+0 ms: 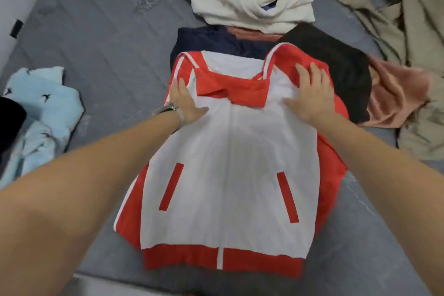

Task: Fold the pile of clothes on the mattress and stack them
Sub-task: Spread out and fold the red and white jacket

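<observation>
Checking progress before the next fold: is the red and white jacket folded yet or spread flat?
Spread flat, front up: the jacket shows both pockets and its full zip line, with the left hand and right hand pressing its shoulders.

Soft even light, slight blur, wide-angle edge distortion.

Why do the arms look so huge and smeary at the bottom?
Head view: the wide-angle lens stretches the forearms near the frame's edges; they are blurred, while the left hand, right hand and red-and-white jacket look sharper; lighting is soft, without glare.
</observation>
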{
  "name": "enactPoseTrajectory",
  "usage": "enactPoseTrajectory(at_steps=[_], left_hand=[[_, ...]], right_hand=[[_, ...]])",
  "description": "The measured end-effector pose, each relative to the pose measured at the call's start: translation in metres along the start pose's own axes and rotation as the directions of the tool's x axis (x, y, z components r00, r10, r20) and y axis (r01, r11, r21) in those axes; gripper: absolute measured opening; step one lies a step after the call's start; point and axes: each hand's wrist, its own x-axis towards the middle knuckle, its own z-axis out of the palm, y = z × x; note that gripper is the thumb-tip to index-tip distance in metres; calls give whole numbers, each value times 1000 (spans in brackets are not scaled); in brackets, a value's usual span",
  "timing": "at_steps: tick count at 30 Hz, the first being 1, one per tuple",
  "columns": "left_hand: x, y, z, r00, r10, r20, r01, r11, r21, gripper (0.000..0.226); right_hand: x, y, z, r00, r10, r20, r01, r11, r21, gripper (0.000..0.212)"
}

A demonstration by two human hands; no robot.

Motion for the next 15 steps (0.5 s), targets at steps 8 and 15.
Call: enactPoseTrajectory(at_steps=[8,15], left_hand=[[-38,-40,105,934,-40,355,-115,906,407,132],[-70,-12,106,951,60,303,-139,958,250,98]], right_hand=[[-8,31,83,994,-102,35,108,960,-259,83],[-42,46,49,893,132,-430,40,929,367,64]])
